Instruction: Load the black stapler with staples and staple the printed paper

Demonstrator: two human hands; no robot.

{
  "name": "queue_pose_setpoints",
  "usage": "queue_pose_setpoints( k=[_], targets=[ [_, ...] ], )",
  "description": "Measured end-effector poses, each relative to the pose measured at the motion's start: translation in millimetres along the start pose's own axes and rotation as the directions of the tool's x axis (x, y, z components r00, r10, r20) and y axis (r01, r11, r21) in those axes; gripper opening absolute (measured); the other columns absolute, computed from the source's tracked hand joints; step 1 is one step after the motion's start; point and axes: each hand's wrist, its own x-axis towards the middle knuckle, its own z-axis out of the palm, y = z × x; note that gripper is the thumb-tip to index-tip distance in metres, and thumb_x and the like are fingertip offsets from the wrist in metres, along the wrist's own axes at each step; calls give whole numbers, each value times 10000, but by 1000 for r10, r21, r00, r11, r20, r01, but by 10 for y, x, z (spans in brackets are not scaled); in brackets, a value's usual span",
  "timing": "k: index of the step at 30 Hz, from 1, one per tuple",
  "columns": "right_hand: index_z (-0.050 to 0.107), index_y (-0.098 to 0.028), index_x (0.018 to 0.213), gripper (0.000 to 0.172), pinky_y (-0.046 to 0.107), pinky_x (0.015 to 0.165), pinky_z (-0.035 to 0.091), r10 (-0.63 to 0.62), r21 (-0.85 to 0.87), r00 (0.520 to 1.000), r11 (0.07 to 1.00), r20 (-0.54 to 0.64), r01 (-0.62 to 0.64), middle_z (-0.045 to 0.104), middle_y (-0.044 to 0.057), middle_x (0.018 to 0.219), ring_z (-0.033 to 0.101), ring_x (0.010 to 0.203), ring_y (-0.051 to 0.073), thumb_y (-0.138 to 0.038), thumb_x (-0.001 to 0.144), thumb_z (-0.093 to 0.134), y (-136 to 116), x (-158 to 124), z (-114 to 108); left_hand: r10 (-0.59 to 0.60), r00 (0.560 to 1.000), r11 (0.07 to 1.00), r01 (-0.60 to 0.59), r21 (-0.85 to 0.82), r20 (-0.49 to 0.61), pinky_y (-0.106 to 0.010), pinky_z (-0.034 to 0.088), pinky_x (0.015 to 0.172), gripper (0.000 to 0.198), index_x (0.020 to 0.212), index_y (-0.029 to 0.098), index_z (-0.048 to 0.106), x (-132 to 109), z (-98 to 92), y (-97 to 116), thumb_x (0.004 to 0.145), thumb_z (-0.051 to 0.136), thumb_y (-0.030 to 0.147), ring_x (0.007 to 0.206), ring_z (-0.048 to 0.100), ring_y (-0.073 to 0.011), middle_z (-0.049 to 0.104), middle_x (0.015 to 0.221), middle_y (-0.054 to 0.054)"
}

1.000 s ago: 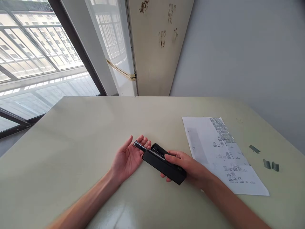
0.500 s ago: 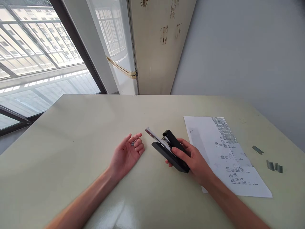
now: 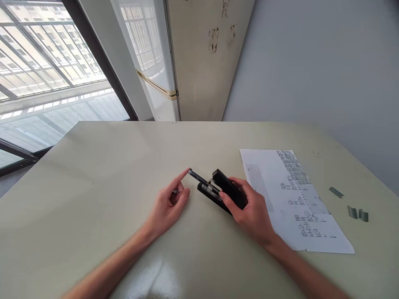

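Mid-frame on the counter (image 3: 93,187), the right hand (image 3: 251,209) clenches its fingers around the black stapler (image 3: 231,191). The left hand (image 3: 166,207) lays its forefinger on the tip of the rail (image 3: 196,176), other fingers curled on a small grey strip (image 3: 175,192).

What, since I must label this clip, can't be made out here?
Head view:
small metal piece in left hand: mostly hidden by curled fingers.
stapler rear: covered by right hand; staples inside too small to see.
paper print: too small to read.
staple strips: too small to count.
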Motion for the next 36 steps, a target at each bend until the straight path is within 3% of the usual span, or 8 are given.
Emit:
queue_pose_setpoints(
  k=[6,13,16,18,23,26,29,36],
  targets=[
    [659,-280,1231,348,383,855,642,-35,-70,999,997,-35,33,802,37,1148,769,1020,246,-493,958,696,41,-5,5,52,997,998,-54,44,56,-242,292,569,540,1574,165,516,0,-2,-29,1052,526,305,618,290,-105,339,743,56],
    [649,-286,1229,302,347,742,652,-183,-149,983,973,-19,178,801,30,1093,771,920,229,-424,965,701,79,14,-62,-46,999,999,46,-13,-3,-255,255,558,445,1420,180,678,72,-80,-7,1062,539,403,623,285,-110,337,739,44],
    [647,-299,1238,310,309,653,634,-214,-116,976,969,36,217,797,25,1073,768,884,220,-405,957,722,95,36,-129,-57,998,995,58,-82,23,-258,242,555,413,1259,191,779,147,-210,-73,1007,641,488,619,298,-114,346,699,43],
    [648,-308,1237,314,311,709,638,-249,-75,964,964,88,256,794,21,1084,767,914,220,-387,948,742,100,49,-169,-51,996,986,62,-154,75,-260,266,569,380,1099,189,830,202,-309,-140,942,730,520,637,359,-120,440,696,23],
    [641,-322,1237,309,300,756,617,-285,34,928,958,241,286,783,2,1061,747,877,192,-341,948,750,86,58,-221,7,970,943,74,-326,242,-271,303,580,379,770,166,787,287,-470,-249,794,874,534,626,414,-123,516,664,6],
    [644,-312,1214,291,292,746,598,-270,73,905,963,330,260,779,1,1041,735,869,189,-336,945,752,62,55,-234,-27,912,953,148,-265,410,-260,274,557,374,797,166,755,287,-501,-217,761,902,508,589,341,-103,400,624,57],
    [654,-296,1178,263,278,692,572,-250,82,895,968,370,237,767,-2,978,708,798,177,-342,940,756,40,38,-226,-96,871,974,183,-137,483,-249,233,548,364,904,175,734,261,-487,-141,764,905,464,584,258,-91,315,637,88],
    [668,-297,1196,276,259,686,558,-257,116,874,966,413,229,755,-6,969,694,789,161,-330,937,759,30,-41,-137,-73,884,997,83,-1,462,-243,216,561,393,945,191,710,179,-368,-64,762,909,476,590,245,-93,312,636,102]
  ],
)
